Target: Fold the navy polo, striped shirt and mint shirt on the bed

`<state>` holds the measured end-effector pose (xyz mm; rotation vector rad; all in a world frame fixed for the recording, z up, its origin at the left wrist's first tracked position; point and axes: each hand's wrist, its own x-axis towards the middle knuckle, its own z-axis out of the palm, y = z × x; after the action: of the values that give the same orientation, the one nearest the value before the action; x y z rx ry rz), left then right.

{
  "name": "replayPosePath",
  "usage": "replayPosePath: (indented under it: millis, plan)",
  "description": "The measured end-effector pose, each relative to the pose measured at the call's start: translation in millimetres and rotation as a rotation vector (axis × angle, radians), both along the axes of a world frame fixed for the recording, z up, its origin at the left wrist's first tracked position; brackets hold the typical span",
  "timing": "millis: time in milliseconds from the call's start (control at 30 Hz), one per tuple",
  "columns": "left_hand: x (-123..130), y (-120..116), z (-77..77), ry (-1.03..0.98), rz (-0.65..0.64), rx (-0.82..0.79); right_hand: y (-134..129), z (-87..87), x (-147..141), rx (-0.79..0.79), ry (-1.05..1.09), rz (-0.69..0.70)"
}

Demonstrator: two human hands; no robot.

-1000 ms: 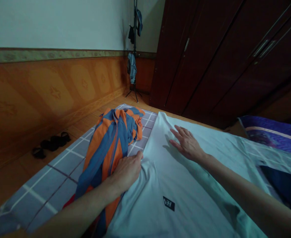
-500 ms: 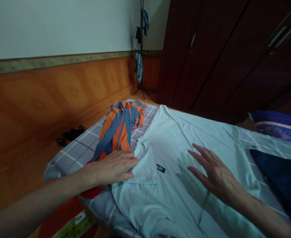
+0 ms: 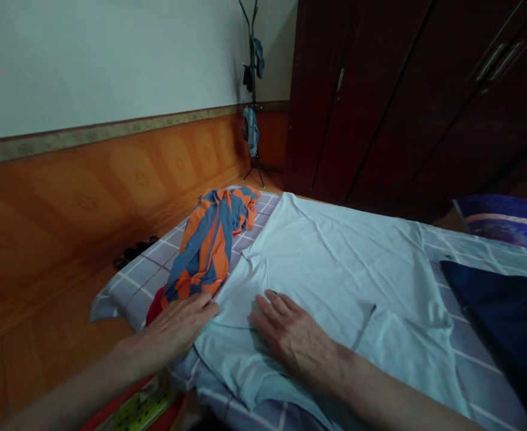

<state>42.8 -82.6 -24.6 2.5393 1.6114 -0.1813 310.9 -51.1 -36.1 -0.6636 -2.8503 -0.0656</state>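
Note:
My right hand (image 3: 293, 338) lies flat on a pale, wrinkled short-sleeved T-shirt (image 3: 335, 257), its fingers spread and holding nothing. My left hand (image 3: 178, 329) rests palm down at the shirt's left edge, touching the cloth without gripping it. Just beyond that hand sits a bunched orange and blue garment (image 3: 207, 245) with a long zip. Part of the shirt is folded over near my right wrist, and the fold's edge runs to the right of that hand.
The shirt lies on a grey checked bed cover (image 3: 138, 287), with dark navy cloth (image 3: 492, 323) at right and a purple pillow or blanket (image 3: 506, 221) beyond. A dark wardrobe (image 3: 371, 102) and a clothes stand (image 3: 253, 90) stand behind. Sandals (image 3: 133, 252) lie on the floor.
My right hand has moved left and nearer to me, across the shirt. My left hand has shifted slightly left. The shirt's small black label no longer shows clearly, and the view has tilted.

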Motion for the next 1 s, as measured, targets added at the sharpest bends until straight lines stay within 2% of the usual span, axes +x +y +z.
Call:
replayPosePath:
  millis: [67,133,200,267,367,467,567,700,833,1000]
  plan:
    - [0,1,8.2,0.008,-0.021,0.026,4,7.6,-9,-0.103,-0.062,0.029]
    - [5,9,19.8,-0.016,-0.069,0.052,13,18.9,-13,-0.19,-0.063,-0.01]
    - [17,22,29.2,-0.056,-0.106,0.091,30,28.6,-15,-0.227,0.036,-0.142]
    - [34,39,29.7,-0.085,-0.109,0.152,54,31.5,-18,-0.24,0.16,-0.318]
    - [57,63,9.9,-0.143,-0.097,0.252,90,20.8,-26,-0.238,0.246,-0.507]
    - [67,77,-19.0,-0.244,-0.043,0.349,112,1.0,-35,-0.234,0.276,-0.571]
    - [66,80,-35.6,-0.342,0.024,0.375,117,-15.4,-41,-0.235,0.332,-0.589]
    - [63,79,-38.8,-0.401,0.072,0.372,115,-23.5,-38,-0.222,0.437,-0.632]
    - [62,81,-39.7,-0.33,0.039,0.349,115,-22.8,-29,-0.212,0.476,-0.671]
    - [59,84,-40.3,-0.215,-0.025,0.281,108,-20.5,-26,-0.201,0.432,-0.589]
